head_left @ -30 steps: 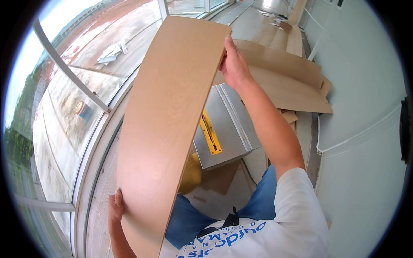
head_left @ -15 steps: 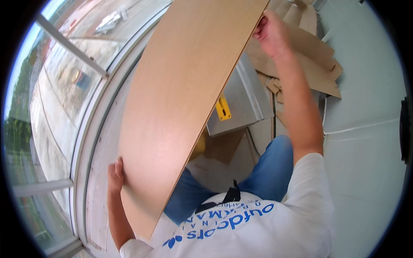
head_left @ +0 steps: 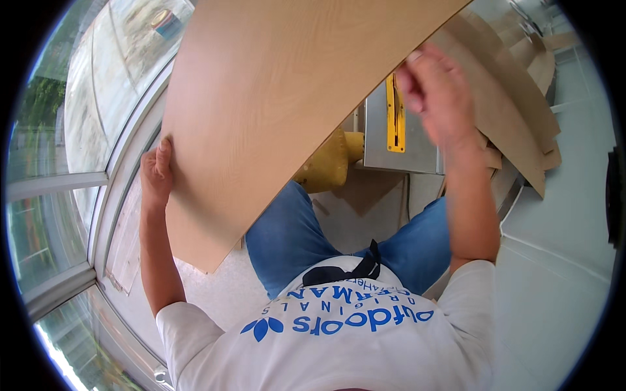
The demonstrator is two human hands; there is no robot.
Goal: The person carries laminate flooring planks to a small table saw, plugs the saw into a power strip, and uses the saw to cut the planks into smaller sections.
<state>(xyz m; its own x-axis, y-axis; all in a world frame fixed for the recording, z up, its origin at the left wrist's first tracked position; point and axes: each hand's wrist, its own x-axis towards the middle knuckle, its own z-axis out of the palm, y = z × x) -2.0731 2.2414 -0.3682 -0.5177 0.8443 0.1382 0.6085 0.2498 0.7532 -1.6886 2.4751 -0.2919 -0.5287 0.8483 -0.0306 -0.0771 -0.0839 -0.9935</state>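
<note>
The white T-shirt (head_left: 313, 358)'s got blue lettering (head_left: 362, 318) across the front, a few lines in different sizes, upside down from up here. Blue leaf-shaped logo (head_left: 263, 328) next to the biggest line too.

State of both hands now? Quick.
Left hand: closed, holding the board by its left edge.
Right hand: blurred, at the board's right edge; can't tell whether it's gripping.

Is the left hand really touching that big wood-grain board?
Touching. The head view shows the left hand at the left edge of the wood-grain board, its thumb against that edge with no gap.
</note>
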